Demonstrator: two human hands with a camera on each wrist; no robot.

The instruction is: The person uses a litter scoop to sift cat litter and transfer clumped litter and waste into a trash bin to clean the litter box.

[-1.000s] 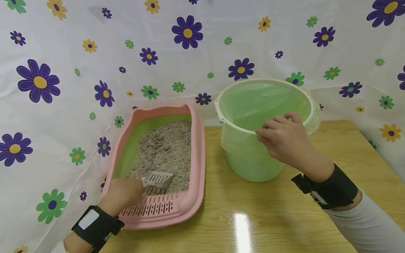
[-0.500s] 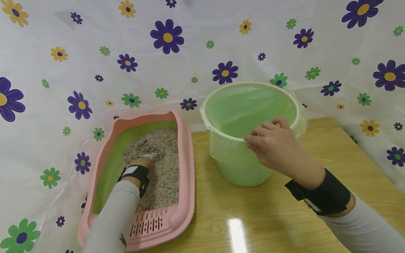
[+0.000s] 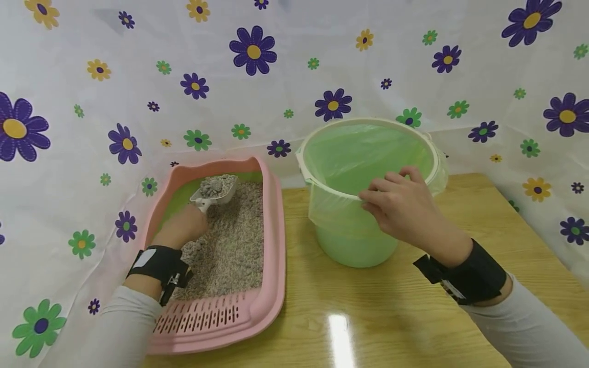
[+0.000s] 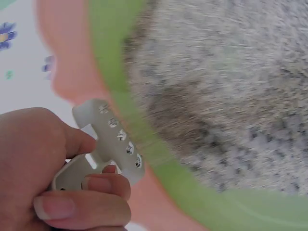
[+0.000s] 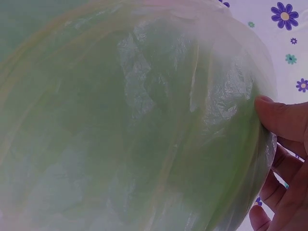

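Note:
My left hand (image 3: pixel 184 225) grips the handle of a pale slotted litter scoop (image 3: pixel 225 198), raised over the far left part of a pink litter box (image 3: pixel 276 245). Grey litter with clumps is heaped in the scoop. Below it, litter (image 3: pixel 236 250) covers the green inner floor of the box. In the left wrist view, thumb and fingers curl round the handle behind the scoop's slotted end (image 4: pixel 122 132). My right hand (image 3: pixel 398 207) pinches the near rim of a green bin (image 3: pixel 356 248). A translucent bag (image 5: pixel 144 120) lines that bin and folds over its rim.
Both containers stand side by side on a wooden table (image 3: pixel 303 317), with a gap between them. A white flower-patterned sheet (image 3: pixel 285 82) rises behind and along the sides. The litter box has a slotted pink ledge (image 3: pixel 207 317) at its near end.
The scoop has gone forward through the litter, then up and back a little, and now carries a heap. My right hand keeps its place on the bin rim. The view has shifted slightly.

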